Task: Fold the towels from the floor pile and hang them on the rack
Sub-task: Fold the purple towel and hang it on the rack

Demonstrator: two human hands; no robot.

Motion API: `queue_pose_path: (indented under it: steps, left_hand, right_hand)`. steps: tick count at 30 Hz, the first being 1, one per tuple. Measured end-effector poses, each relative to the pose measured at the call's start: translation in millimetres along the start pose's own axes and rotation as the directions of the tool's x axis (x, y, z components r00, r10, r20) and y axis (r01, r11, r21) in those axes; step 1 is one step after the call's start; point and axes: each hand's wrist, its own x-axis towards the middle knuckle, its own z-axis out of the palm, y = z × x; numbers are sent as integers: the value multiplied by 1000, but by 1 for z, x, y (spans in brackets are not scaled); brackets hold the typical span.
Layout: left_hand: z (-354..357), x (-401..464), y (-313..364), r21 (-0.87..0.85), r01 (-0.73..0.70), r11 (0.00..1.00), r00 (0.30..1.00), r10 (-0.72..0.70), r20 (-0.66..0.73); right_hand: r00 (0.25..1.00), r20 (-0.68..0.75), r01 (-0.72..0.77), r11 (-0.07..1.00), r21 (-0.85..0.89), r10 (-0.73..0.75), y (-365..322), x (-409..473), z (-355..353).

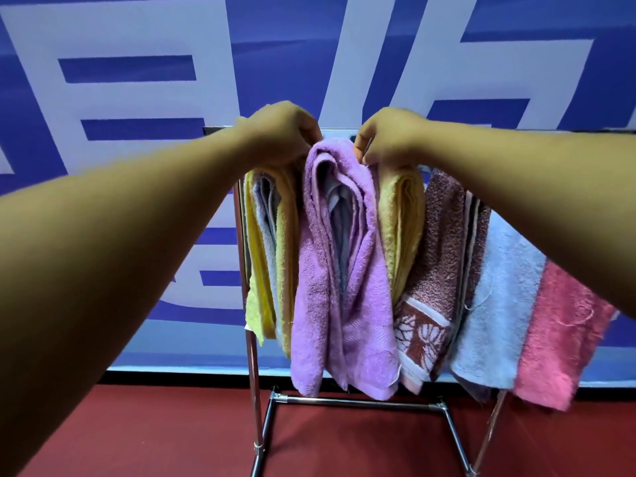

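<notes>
Hands are pinching the top fold of a folded lilac terry towel (339, 270) draped over the chrome metal rack (254, 356): left hand (280, 134), right hand (389, 139); yellow towels (266, 242) are crowding both edges.

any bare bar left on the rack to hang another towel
Little shows. The metal rack is packed from the yellow towel through the purple terry towel, gripped at its top fold by the left hand and right hand, to the pink towel. A bare stub of bar borders the left hand.
</notes>
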Motion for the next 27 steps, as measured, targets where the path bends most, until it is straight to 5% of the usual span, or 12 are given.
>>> queue_pose_path:
  steps: [10, 13, 16, 19, 22, 27]
  left_hand:
    - [1, -26, 11, 233, 9, 972, 993, -36, 112]
    - [6, -46, 16, 302, -15, 953, 986, -36, 162]
    - [14, -79, 22, 315, 0, 949, 1000, -5, 15]
    - [28, -123, 26, 202, -17, 979, 989, 46, -139]
    - [56, -175, 32, 41, -48, 998, 988, 53, -147]
    - [119, -251, 46, -326, 271, 906, 947, -191, 257]
  right_hand:
    - [990, 110, -63, 979, -195, 86, -9, -19, 5]
    - [995, -2, -98, 992, -82, 99, -12, -36, 7]
    - [986, -163, -28, 999, 17, 30, -16, -67, 5]
    - [953, -302, 36, 992, 120, 2, -20, -106, 14]
    - [952, -304, 87, 968, 234, -12, -20, -147, 42]
    - [993, -104, 6, 891, 454, 47, -11, -223, 116]
